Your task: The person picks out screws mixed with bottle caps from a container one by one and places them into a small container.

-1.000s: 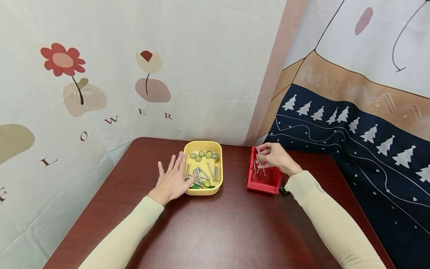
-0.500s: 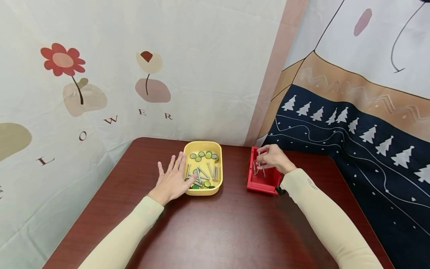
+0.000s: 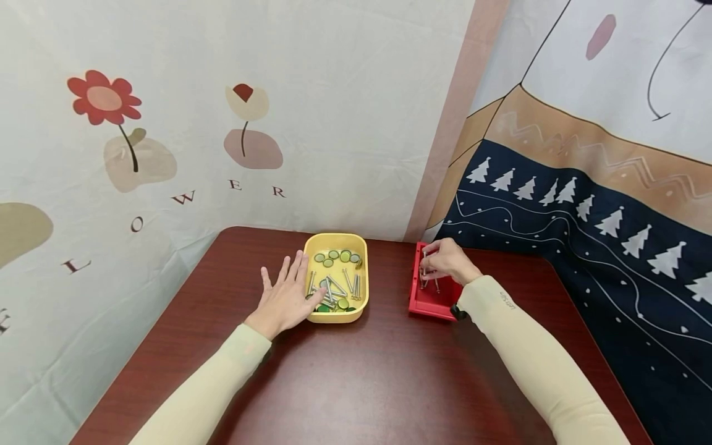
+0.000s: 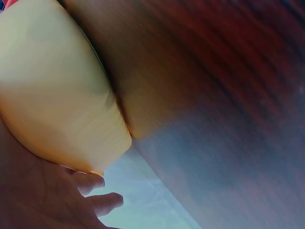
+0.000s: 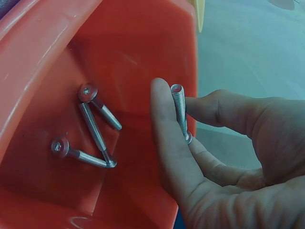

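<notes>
My right hand (image 3: 453, 262) is over the red bin (image 3: 434, 307), pinching a silver bolt (image 5: 180, 112) between thumb and fingers. In the right wrist view this bolt is threaded, with its round head at the lower end. Three more bolts (image 5: 93, 126) lie at angles inside the red bin. My left hand (image 3: 283, 303) rests with spread fingers along the left side of the yellow tray (image 3: 336, 317), its thumb reaching over the rim. The left wrist view shows part of this hand (image 4: 43, 195) beside the tray's wall.
Inside the yellow tray are several loose bolts (image 3: 356, 285) and several green and yellow round caps (image 3: 345, 256). Both containers stand near the back edge of the dark red wooden table (image 3: 356, 383). Printed cloth (image 3: 345, 123) hangs behind.
My right hand has shifted a little to the left over the red bin, with the bolt still pinched. The left hand stays at the yellow tray.
</notes>
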Action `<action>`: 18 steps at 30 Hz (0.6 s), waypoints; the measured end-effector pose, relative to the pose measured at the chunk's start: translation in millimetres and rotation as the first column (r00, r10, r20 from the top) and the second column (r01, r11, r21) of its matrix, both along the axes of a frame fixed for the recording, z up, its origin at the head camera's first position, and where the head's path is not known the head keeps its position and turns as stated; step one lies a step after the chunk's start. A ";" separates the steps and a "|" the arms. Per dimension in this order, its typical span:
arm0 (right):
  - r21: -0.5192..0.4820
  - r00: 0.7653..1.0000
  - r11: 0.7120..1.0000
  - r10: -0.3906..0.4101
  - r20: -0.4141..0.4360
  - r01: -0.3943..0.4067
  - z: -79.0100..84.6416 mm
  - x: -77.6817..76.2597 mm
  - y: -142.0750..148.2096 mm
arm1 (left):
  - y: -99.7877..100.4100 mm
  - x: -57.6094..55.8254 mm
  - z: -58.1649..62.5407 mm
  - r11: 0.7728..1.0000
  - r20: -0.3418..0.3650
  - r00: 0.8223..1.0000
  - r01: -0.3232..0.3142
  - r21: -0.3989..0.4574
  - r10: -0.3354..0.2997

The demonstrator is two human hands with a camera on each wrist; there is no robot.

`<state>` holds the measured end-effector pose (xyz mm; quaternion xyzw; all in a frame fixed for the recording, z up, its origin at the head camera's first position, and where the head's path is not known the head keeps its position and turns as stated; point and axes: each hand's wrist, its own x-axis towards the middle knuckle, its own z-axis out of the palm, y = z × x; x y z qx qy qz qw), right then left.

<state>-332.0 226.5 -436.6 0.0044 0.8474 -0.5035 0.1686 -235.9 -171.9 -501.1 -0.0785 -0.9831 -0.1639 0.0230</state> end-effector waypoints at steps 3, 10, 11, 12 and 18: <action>0.022 1.000 1.000 0.003 0.003 -0.003 -2.1 -1.7 -1.8 | 0.3 0.3 0.1 1.000 -0.001 1.000 0.000 -0.003 0.000; 0.066 1.000 0.998 -0.008 -0.003 0.009 -2.7 -3.7 -5.3 | 0.0 0.1 -0.8 1.000 -0.003 1.000 0.001 -0.001 -0.001; 0.071 1.000 0.997 -0.008 -0.004 0.009 -2.3 -4.0 -5.8 | -0.1 0.1 -0.7 1.000 -0.003 1.000 0.001 -0.001 -0.001; 0.073 1.000 0.997 -0.010 -0.004 0.010 -1.8 -4.2 -6.2 | -0.1 0.2 -0.6 1.000 -0.001 1.000 0.000 -0.002 0.000; 0.058 1.000 0.998 -0.007 0.007 0.006 1.3 -3.2 -7.5 | -1.0 0.2 -0.3 1.000 -0.002 1.000 -0.004 -0.005 0.004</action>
